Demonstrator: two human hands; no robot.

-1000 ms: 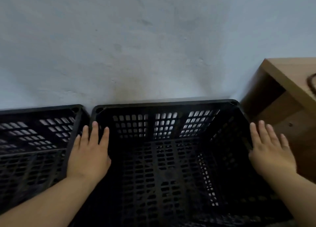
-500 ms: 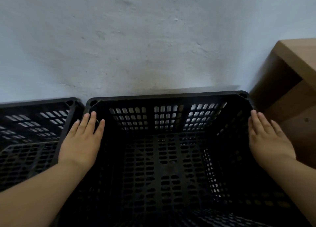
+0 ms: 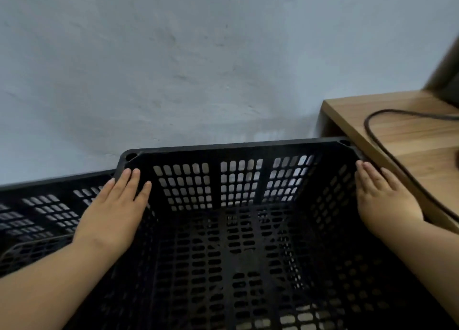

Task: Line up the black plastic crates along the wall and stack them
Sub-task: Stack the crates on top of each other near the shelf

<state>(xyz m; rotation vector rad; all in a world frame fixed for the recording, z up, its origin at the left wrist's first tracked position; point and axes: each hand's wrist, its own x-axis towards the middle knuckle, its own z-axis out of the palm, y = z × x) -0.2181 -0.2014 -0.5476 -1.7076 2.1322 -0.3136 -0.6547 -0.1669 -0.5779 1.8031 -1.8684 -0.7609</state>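
Black plastic, lattice-moulded: the nearer crate (image 3: 238, 148) fills the view from centre to 6 o'clock, open side up, its walls and floor pierced with rows of small rounded slots and its corners chamfered, each far corner with a round socket. Its far rim lies close along the wall (image 3: 198, 69) at 12 o'clock; whether the two touch cannot be told. The near rim and the near part of the floor are cut off by the frame edge at 6 o'clock. A second crate (image 3: 49, 187) of the same pattern lies at 9 o'clock, also along the wall, with its rim lower in the view than the first one's; its left part is cut off, and the near side is hidden behind the forearm. The left hand (image 3: 114, 213), at 9 o'clock of the nearer crate, lies flat over that crate's left rim with fingers straight and together, grasping nothing; the thumb is out of sight. The right hand (image 3: 382, 200), at 3 o'clock, rests likewise against the right rim, fingers straight, thumb hidden. The wall is pale blue-grey plaster, uneven and faintly mottled. At 2 to 3 o'clock is a wood-grain shelf (image 3: 397, 131), square-edged, just beside the crate's right far corner. A dark cable (image 3: 366, 126) loops across its top and runs out of frame. A dark, blurred shape (image 3: 450, 91) at 2 o'clock cannot be identified.
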